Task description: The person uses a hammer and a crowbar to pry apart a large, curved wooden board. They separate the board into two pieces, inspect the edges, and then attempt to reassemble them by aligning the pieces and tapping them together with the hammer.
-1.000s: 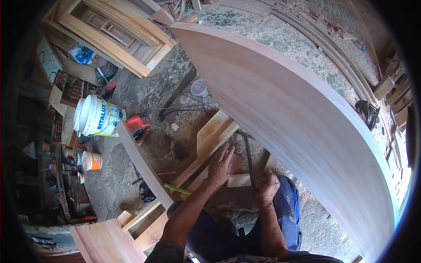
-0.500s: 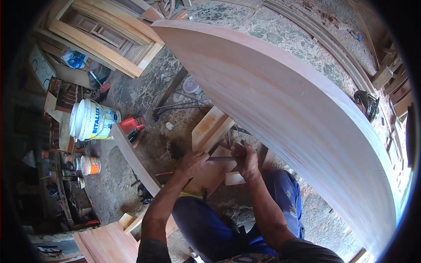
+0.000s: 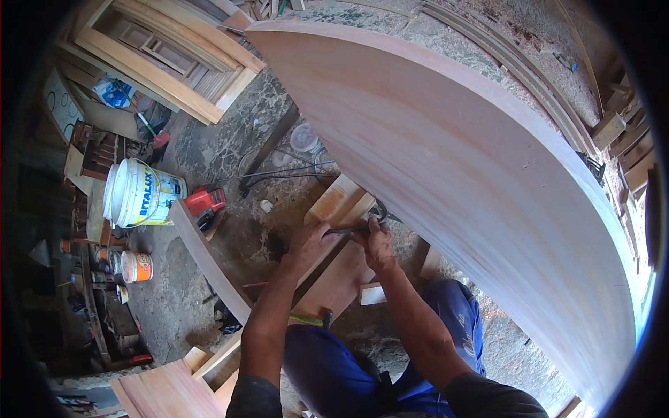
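Note:
A dark metal bar with a curved end (image 3: 347, 230) spans my two hands, just above a wooden block. My left hand (image 3: 311, 242) is closed round its left part. Around the right part, near the curve, the fingers of my right hand (image 3: 377, 242) are closed. The pale wooden block (image 3: 336, 198) lies beyond the hands, close under the large curved wooden panel (image 3: 446, 160). Below the hands is a flat reddish board (image 3: 338, 282), with a small wood offcut (image 3: 371, 293) beside it. My fingers partly cover the bar, so its exact kind is unclear.
The big panel fills the right side. A narrow curved wooden strip (image 3: 209, 261) stands left of my left arm. White buckets (image 3: 148, 191), a red tool (image 3: 204, 202) and wooden frames (image 3: 150, 66) are farther left. Cables (image 3: 286, 171) cross the floor ahead.
Both hands have moved slightly up and away from me with the bar. A curved dark end now shows beside my right hand, whose fingers have closed in more.

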Demonstrator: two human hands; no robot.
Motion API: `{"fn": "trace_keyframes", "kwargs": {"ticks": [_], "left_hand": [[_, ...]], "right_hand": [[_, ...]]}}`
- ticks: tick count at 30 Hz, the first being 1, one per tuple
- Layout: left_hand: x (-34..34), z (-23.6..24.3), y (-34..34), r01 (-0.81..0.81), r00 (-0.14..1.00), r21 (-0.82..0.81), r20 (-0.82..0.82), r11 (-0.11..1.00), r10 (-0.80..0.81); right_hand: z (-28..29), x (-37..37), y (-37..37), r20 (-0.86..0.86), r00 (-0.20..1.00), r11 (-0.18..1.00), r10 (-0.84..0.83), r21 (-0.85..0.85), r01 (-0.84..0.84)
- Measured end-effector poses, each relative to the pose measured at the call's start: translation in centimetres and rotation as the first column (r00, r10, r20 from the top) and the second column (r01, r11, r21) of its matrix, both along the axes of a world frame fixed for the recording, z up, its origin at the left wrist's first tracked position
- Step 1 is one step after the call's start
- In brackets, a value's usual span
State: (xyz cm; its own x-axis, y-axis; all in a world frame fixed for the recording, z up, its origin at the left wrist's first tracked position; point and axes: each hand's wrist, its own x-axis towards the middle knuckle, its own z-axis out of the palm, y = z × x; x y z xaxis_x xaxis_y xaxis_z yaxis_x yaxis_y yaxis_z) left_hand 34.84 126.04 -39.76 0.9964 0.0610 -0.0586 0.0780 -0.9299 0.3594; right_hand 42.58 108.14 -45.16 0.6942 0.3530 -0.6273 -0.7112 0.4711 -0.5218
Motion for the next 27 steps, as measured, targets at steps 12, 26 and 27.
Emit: {"fn": "trace_keyframes", "kwargs": {"ticks": [12,26,27], "left_hand": [[-1.4,-1.4,-1.5,-0.136,0.97,-0.104,0.19,0.985,0.154],[-2.5,-0.8,-0.6,-0.334,0.94,-0.035,0.06,0.942,0.335],[-2.7,-0.7,-0.4,-0.341,0.938,-0.052,0.052,0.939,0.344]], "right_hand": [[0.7,0.6,-0.6,0.1,0.99,0.994,0.099,-0.062,-0.093],[1.7,0.5,-0.4,0.073,0.996,0.996,0.059,-0.067,-0.054],[1.5,0.7,-0.4,0.076,0.995,0.995,0.069,-0.077,-0.063]]}}
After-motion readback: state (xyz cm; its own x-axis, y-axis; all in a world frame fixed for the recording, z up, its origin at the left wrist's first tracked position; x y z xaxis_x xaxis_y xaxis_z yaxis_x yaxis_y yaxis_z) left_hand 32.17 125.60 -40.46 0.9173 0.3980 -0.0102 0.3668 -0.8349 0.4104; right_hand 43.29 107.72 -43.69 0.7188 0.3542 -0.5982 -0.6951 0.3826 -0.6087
